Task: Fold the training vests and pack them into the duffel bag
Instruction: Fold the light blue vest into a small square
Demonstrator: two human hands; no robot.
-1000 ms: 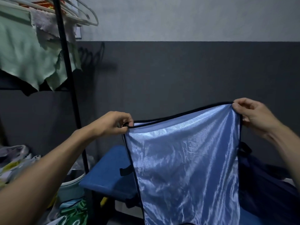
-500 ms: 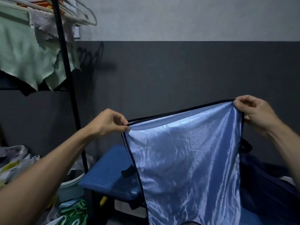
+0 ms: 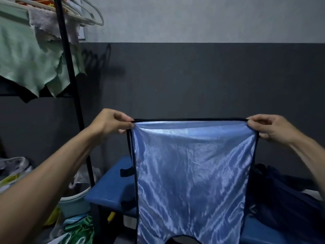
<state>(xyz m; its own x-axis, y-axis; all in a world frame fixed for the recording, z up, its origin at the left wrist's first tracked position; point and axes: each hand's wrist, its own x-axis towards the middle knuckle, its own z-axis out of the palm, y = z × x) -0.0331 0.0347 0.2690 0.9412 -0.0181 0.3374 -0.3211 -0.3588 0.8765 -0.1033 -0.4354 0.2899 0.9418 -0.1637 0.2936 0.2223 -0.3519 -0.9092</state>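
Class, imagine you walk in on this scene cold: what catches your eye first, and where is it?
A shiny blue vest hangs mid-frame, stretched flat. The left hand and right hand pinch its top corners. At upper left, a pale green cloth drapes over a rack.
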